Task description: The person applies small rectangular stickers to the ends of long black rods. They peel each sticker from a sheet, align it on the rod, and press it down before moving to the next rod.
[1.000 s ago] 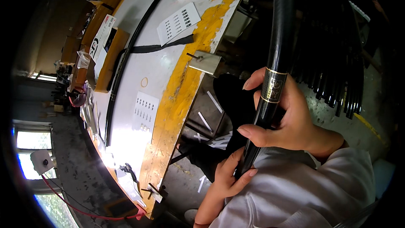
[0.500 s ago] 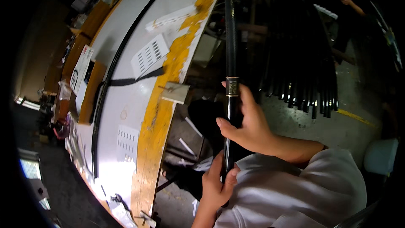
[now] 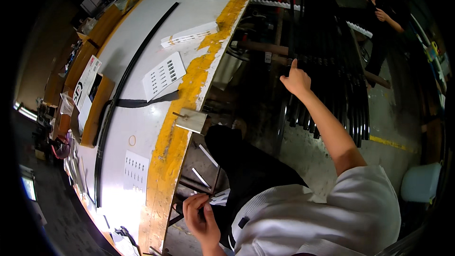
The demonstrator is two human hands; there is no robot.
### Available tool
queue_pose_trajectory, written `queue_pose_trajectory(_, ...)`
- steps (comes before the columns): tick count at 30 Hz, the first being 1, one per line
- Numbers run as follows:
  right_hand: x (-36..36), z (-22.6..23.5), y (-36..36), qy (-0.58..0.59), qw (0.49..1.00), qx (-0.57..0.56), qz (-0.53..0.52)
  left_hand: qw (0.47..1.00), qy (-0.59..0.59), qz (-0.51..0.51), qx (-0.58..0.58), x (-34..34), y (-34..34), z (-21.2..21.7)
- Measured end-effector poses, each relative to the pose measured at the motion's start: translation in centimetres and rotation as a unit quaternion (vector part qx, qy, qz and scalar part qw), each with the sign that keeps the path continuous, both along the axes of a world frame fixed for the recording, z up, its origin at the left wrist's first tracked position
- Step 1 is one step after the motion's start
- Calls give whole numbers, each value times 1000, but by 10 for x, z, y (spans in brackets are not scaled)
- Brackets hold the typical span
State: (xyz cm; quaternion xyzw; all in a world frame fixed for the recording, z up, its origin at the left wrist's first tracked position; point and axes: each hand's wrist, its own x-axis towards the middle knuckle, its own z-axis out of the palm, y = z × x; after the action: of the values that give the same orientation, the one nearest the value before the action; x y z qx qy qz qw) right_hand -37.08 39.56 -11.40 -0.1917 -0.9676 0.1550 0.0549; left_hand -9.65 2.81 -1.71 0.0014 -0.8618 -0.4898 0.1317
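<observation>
My right hand (image 3: 297, 79) reaches out over the rack, its thumb and fingers closed around a slim glossy black rod (image 3: 291, 28). The rod stands beside a row of similar black rods (image 3: 327, 66), which lie side by side with their shiny ends toward me. Dark shadow hides part of its length. My left hand (image 3: 201, 215) is low by the front edge of the workbench (image 3: 173, 135), fingers loosely bent, thumb apart, nothing in it. On the bench, a long black rod (image 3: 128, 73) crosses a black strip (image 3: 147, 100).
Two label sheets (image 3: 165, 75) (image 3: 136, 170), a white carton (image 3: 189, 34) and a metal block (image 3: 191, 120) are on the bench. Cardboard boxes (image 3: 97, 111) line its far side. A co-worker (image 3: 391, 16) stands at the far right; a pale bin (image 3: 420, 182) is on the floor.
My right hand has carried the rod away from my body to the rack on the right. My left hand has let go of the rod and moved left, toward the bench edge.
</observation>
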Motion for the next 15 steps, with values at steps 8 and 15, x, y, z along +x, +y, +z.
queue_pose_trajectory(8,-78,-27,15,-148,984,102,9,996,-14,86,-4,1,-7,-1)
queue_pose_trajectory(15,-122,-48,30,-165,977,125,-46,995,-24,81,-48,-10,-9,-3)
